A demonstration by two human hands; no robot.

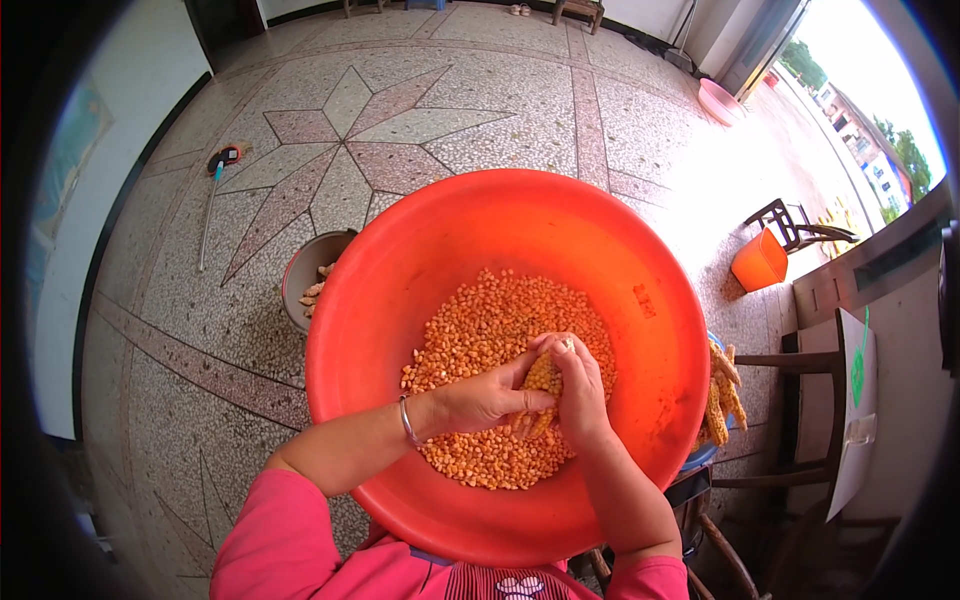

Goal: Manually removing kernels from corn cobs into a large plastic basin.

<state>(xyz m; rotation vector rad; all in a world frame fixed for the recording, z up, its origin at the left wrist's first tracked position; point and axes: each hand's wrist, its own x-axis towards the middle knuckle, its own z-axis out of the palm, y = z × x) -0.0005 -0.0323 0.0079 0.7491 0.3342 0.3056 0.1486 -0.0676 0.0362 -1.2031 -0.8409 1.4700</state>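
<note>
A dried corn cob (541,379) with yellow kernels is held between both hands above a large red plastic basin (480,217). My left hand (487,397) grips the cob from the left, its thumb lying across the kernels. Wrapped around the right side is my right hand (583,390), with its thumb near the cob's upper end, where a pale patch shows. Loose orange corn kernels (480,330) form a wide heap in the bottom of the basin. Parts of the cob are covered by my fingers.
Left of the basin, a grey bucket (294,277) holds stripped cobs (311,296). At right, more corn cobs (721,390) fill a blue container (699,457) beside a wooden chair (832,420). Farther off are an orange bin (759,261), a pink basin (720,103) and a broom (212,202).
</note>
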